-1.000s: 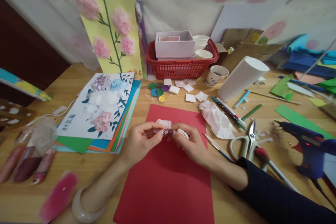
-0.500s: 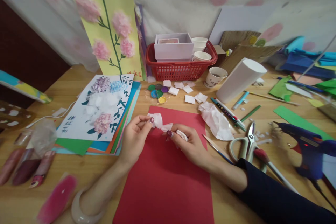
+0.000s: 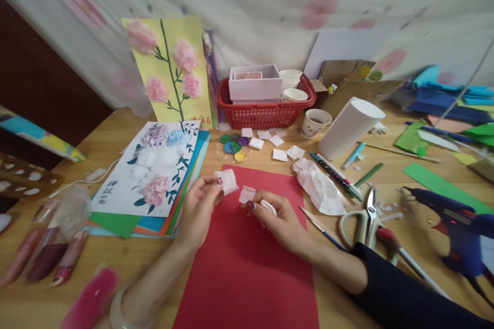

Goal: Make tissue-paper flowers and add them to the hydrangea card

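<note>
My left hand (image 3: 199,205) pinches a small white tissue piece (image 3: 228,181) between thumb and fingers. My right hand (image 3: 278,217) is closed on a thin tissue scrap (image 3: 247,194) at the fingertips, and a folded white wad (image 3: 269,207) sits in its curled fingers. A gap separates the two tissue pieces. Both hands hover over a red paper sheet (image 3: 250,267). Crumpled white tissue (image 3: 318,185) lies just right of the sheet. Several small white folded squares (image 3: 280,154) lie beyond it, beside little paint pots (image 3: 232,147).
At left, a flower picture (image 3: 116,185) tops a stack of coloured paper. Behind are a red basket (image 3: 266,115), a paper cup (image 3: 314,123) and a leaning white roll (image 3: 343,133). Rightward lie a brush (image 3: 322,227), scissors (image 3: 370,216) and a glue gun (image 3: 459,216), its red light lit.
The tissue between my hands has come apart; each hand now holds a separate piece. The view has tilted, so the table things appear slightly lower.
</note>
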Tool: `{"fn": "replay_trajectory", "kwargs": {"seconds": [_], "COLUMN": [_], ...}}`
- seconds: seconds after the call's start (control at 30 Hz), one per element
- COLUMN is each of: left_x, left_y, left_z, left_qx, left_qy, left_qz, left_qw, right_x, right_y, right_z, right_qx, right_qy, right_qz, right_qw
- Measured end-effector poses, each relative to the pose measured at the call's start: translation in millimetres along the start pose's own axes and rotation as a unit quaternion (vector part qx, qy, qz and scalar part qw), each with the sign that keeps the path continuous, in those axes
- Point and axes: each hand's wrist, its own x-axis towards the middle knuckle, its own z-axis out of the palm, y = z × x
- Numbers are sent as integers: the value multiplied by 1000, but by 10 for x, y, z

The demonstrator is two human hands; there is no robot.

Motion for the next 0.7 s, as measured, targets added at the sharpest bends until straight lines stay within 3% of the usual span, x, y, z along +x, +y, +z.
{"fn": "replay_trajectory", "kwargs": {"seconds": [0.1, 0.2, 0.33, 0.43, 0.53, 0.6, 0.7], "left_x": [-83, -113, 95, 396, 605, 592, 296], "left_y": [-13, 5, 170, 419, 653, 743, 771], "left_z": [30, 53, -108, -417, -687, -723, -548], "left_qx": [106, 196, 273, 384, 433, 466, 513], "left_qy": [-96, -101, 23, 161, 237, 270, 269], "left_qz": [-30, 6, 95, 172, 199, 220, 313], "left_qw": [989, 975, 957, 893, 846, 813, 753], "right_x": [8, 6, 3, 4, -1, -3, 12], "right_y": [13, 18, 21, 28, 38, 49, 75], "right_z": [3, 5, 4, 2, 5, 8, 8], "right_qx": [-13, -22, -21, -35, -45, -38, 20], "right_qy": [-10, -40, -57, -42, -48, -41, -17], "right_qz": [-24, -18, 3, 18, 14, 8, 9], "right_qw": [1000, 999, 998, 998, 998, 998, 1000]}}
